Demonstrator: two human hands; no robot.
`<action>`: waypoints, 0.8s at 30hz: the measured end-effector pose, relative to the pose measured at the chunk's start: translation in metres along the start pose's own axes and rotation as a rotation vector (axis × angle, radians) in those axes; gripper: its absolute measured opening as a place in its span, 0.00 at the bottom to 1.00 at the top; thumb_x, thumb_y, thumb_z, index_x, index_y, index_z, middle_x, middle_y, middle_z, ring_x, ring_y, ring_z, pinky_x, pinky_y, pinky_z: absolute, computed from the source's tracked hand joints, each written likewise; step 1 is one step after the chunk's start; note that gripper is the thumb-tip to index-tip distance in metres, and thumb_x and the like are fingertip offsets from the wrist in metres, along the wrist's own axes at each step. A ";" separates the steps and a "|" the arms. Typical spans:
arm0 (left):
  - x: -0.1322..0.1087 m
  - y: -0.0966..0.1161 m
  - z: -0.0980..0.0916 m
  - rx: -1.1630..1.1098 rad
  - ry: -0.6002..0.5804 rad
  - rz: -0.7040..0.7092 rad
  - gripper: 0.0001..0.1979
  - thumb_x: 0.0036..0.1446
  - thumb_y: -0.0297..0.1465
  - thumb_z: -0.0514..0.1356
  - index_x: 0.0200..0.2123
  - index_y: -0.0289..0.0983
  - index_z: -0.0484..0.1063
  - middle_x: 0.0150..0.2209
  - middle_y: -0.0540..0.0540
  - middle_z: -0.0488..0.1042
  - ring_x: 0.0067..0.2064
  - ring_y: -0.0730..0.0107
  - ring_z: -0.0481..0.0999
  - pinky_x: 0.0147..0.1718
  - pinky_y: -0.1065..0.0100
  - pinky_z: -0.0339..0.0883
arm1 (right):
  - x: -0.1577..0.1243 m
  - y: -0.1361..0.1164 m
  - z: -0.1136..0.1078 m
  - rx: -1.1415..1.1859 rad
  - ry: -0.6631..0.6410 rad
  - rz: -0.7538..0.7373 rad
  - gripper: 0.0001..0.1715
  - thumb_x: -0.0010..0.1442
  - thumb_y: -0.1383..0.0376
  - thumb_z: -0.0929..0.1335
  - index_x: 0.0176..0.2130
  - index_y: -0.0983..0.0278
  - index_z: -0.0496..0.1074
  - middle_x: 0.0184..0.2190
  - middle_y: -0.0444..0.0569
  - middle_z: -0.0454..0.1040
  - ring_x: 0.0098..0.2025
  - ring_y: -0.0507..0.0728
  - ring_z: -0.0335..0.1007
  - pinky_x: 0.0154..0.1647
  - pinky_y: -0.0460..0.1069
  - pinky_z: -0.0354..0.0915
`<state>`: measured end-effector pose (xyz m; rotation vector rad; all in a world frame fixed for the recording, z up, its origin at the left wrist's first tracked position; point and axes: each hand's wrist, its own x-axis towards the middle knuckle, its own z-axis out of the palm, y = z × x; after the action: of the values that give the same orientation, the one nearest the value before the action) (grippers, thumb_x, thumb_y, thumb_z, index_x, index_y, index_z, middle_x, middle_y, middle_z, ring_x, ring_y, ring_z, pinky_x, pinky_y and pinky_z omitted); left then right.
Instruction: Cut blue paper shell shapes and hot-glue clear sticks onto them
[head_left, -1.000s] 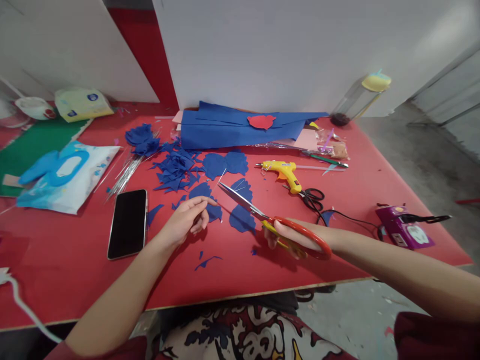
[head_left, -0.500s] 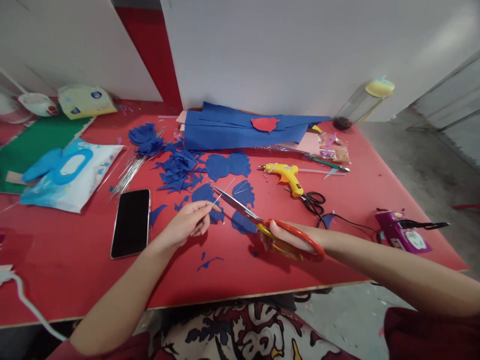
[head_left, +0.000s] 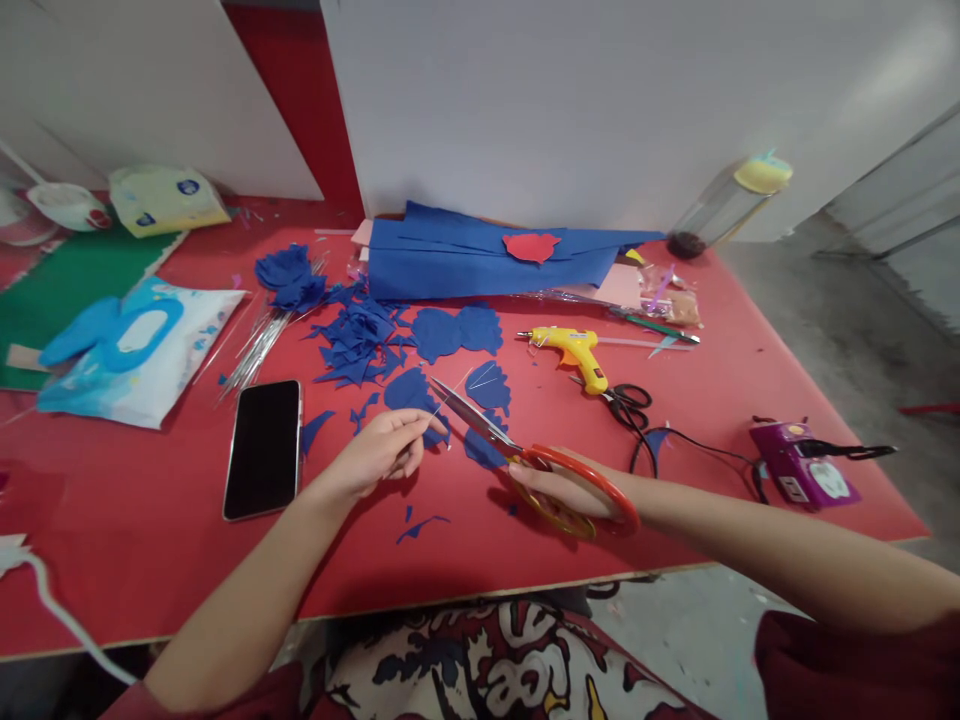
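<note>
Between the fingertips of my left hand (head_left: 391,446) a thin pale wire (head_left: 454,391) is pinched, its free end pointing up and right. My right hand (head_left: 559,487) grips large scissors (head_left: 487,428) by their red and yellow handles. The blades point up and left, with the tips close to the wire; whether they touch it I cannot tell. Under them lie scalloped blue pieces (head_left: 457,333), and short pale wires rest on the blue piece (head_left: 491,388) right of the blades. Blue scraps (head_left: 358,340) are heaped beyond my left hand.
A phone (head_left: 262,450) and a wipes pack (head_left: 150,345) lie to the left, near a bundle of wires (head_left: 259,350). Rightward are a yellow glue gun (head_left: 571,352), black scissors (head_left: 628,402) and a purple power box (head_left: 806,465). Folded blue sheets (head_left: 450,265) lie along the back.
My right hand has turned the scissors a little, and their handles sit slightly lower and farther left. The left hand, still pinching the wire, is almost in the same place.
</note>
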<state>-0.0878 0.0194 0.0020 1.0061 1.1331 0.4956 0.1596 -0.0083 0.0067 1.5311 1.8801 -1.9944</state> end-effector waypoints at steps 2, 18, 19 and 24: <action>0.001 -0.001 0.000 -0.003 -0.010 0.003 0.15 0.53 0.37 0.51 0.35 0.31 0.70 0.09 0.56 0.60 0.11 0.82 0.44 0.11 0.78 0.39 | 0.001 -0.003 0.000 0.019 -0.003 0.058 0.32 0.58 0.41 0.57 0.20 0.64 0.58 0.13 0.40 0.59 0.15 0.46 0.57 0.15 0.42 0.55; 0.006 -0.009 0.004 -0.109 0.050 0.018 0.13 0.54 0.38 0.52 0.34 0.32 0.68 0.08 0.58 0.59 0.10 0.83 0.44 0.10 0.78 0.38 | 0.011 0.001 -0.002 0.014 0.041 0.133 0.32 0.59 0.42 0.56 0.18 0.63 0.57 0.10 0.41 0.57 0.12 0.47 0.54 0.12 0.44 0.52; 0.006 -0.010 0.005 -0.122 0.059 0.026 0.14 0.54 0.38 0.53 0.34 0.32 0.68 0.08 0.58 0.59 0.10 0.83 0.44 0.10 0.78 0.37 | 0.011 0.000 -0.002 0.011 0.030 0.141 0.33 0.59 0.42 0.55 0.18 0.63 0.57 0.10 0.41 0.56 0.12 0.47 0.54 0.12 0.44 0.51; 0.008 -0.014 0.008 -0.198 0.084 0.065 0.16 0.51 0.41 0.56 0.34 0.32 0.68 0.08 0.58 0.58 0.09 0.83 0.45 0.10 0.77 0.38 | 0.010 -0.008 -0.001 -0.091 0.093 0.066 0.30 0.61 0.46 0.55 0.18 0.63 0.56 0.11 0.41 0.56 0.15 0.46 0.53 0.15 0.44 0.51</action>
<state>-0.0793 0.0148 -0.0134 0.8577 1.1047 0.6944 0.1503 0.0001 0.0063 1.6649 1.8970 -1.8144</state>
